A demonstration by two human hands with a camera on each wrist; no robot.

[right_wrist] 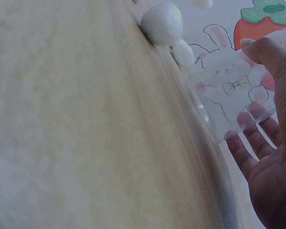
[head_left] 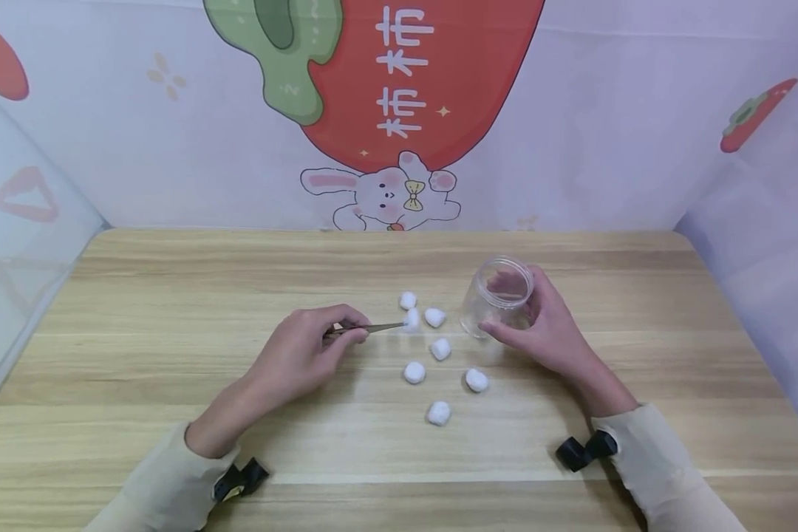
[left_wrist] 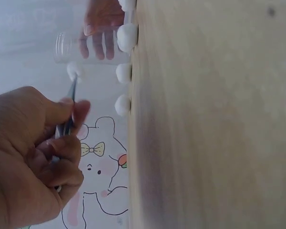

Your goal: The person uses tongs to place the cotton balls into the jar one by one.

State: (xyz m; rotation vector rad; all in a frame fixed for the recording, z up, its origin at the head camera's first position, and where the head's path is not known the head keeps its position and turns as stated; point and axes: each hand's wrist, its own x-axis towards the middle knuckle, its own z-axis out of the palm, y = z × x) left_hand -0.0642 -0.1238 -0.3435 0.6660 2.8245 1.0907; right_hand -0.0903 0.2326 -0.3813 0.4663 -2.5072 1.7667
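Note:
My left hand (head_left: 306,347) pinches a pair of tweezers (head_left: 379,327) between thumb and fingers. At their tips is a white cotton ball (left_wrist: 74,71), raised above the tabletop in the left wrist view. My right hand (head_left: 552,325) grips a clear, wide-mouthed jar (head_left: 475,307) from its right side, thumb in front and fingers behind. The jar stands roughly upright, mouth up, with its base at or near the table; no ball is visible inside. Several other cotton balls (head_left: 441,349) lie scattered on the table between my hands.
The wooden table (head_left: 173,281) runs back to a patterned cloth wall (head_left: 592,133), with more cloth at both sides. Two balls, one a far ball (head_left: 408,300) and one a near ball (head_left: 439,413), mark the scatter's ends. Black wrist mounts (head_left: 585,451) sit at both cuffs.

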